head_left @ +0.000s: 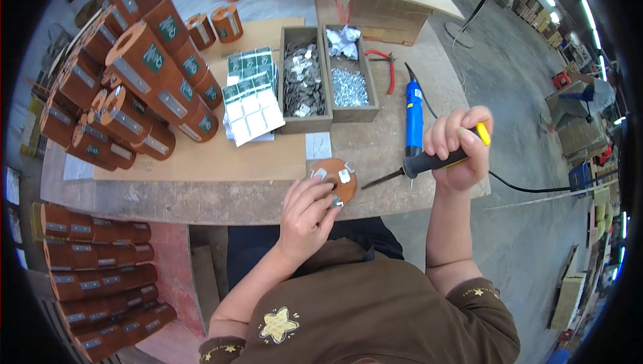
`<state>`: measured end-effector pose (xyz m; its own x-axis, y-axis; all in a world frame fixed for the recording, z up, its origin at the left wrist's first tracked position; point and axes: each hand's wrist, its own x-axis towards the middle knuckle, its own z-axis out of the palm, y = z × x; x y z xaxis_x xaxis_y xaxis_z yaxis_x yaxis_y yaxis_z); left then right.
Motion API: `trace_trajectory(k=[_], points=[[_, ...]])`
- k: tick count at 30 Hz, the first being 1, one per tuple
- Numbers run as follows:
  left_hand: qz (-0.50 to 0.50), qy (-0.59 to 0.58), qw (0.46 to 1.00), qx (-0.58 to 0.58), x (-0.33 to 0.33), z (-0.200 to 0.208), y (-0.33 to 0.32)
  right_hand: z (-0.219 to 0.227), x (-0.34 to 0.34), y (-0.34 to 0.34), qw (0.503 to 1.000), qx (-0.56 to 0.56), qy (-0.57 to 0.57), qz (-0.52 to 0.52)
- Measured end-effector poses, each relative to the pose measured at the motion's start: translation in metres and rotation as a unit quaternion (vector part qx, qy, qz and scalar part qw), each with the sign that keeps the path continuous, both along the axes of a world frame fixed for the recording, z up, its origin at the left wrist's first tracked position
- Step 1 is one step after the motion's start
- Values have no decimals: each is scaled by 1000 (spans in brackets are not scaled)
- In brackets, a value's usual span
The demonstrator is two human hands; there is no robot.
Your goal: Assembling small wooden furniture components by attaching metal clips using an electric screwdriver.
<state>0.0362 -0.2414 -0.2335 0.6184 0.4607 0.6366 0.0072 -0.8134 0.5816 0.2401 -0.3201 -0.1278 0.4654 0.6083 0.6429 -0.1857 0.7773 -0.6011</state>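
Note:
My left hand (307, 213) rests with bent fingers on a round reddish-brown piece (346, 193) at the table's front edge. This piece has a hole in the middle and small silvery metal clips on its upper face. Part of it is hidden by my fingers. My right hand (462, 146), raised to the right, is wrapped round the black-and-yellow handle of a hand tool (429, 162). Its dark, tapering shaft points left and ends just short of the round piece. Behind it is a blue electric screwdriver (414, 119) with a cord.
Two wooden boxes hold metal clips (303, 76) and small screws (349, 88). Red-handled pliers (391, 73) lie right of them, green-and-white label sheets (251, 106) to the left. Brown cylinders (147, 62) are stacked at left; more rows (94, 253) stand below the table edge.

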Motion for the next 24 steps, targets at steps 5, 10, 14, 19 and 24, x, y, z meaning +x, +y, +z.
trace_trajectory(k=[5,10,14,19,24], points=[[3,15,997,-73,-2,4,-3,-38,14,-17,983,-78,154,-60],[13,58,998,-31,-2,14,-2,-43,20,7,925,-131,281,-219],[-14,84,996,24,-3,14,4,-27,45,39,930,-120,231,-260],[-65,80,994,38,6,16,8,-4,72,110,924,-203,0,-325],[-55,126,990,20,0,10,20,-20,78,232,820,-54,-351,-449]])
